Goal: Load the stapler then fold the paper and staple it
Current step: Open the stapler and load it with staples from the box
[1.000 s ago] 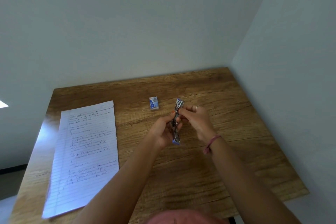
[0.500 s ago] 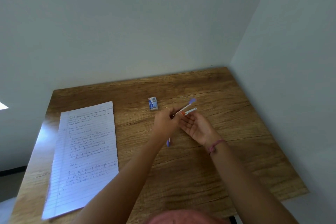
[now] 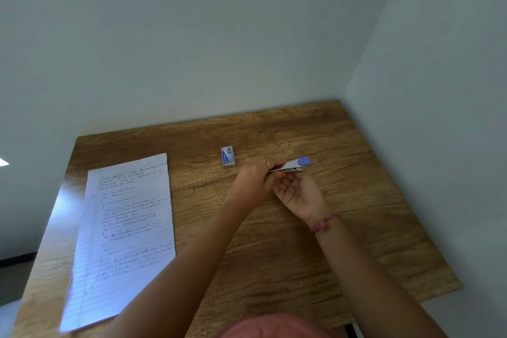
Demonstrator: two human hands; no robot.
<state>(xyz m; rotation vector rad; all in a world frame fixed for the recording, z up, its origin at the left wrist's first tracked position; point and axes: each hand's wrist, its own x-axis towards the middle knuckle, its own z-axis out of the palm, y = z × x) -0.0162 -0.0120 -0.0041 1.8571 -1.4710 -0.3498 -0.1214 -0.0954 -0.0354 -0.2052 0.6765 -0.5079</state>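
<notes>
Nearest to us, both bare forearms reach up from six o'clock over the brown wood-grain table (image 3: 274,255). At eight o'clock on it lies the white lined sheet of paper covered in blue handwriting (image 3: 129,228), flat, well apart from our hands.

Our right hand (image 3: 299,195), with a pink cord bracelet (image 3: 325,223) at the wrist, is turned palm up and wide open, fingers loosely curled; it grips nothing, and whether the fingertips touch the stapler above them we cannot tell. Our left hand (image 3: 253,181), at nine o'clock of the right and touching it, is closed knuckles-up around one end of the small silver metal stapler with a purple plastic tip (image 3: 290,166). The stapler lies nearly level and points toward two o'clock, its purple tip sticking out beyond both hands.

Farther on, at eleven o'clock of the left hand and near it, the small blue-and-white cardboard staple box (image 3: 228,156) lies on the table.
</notes>
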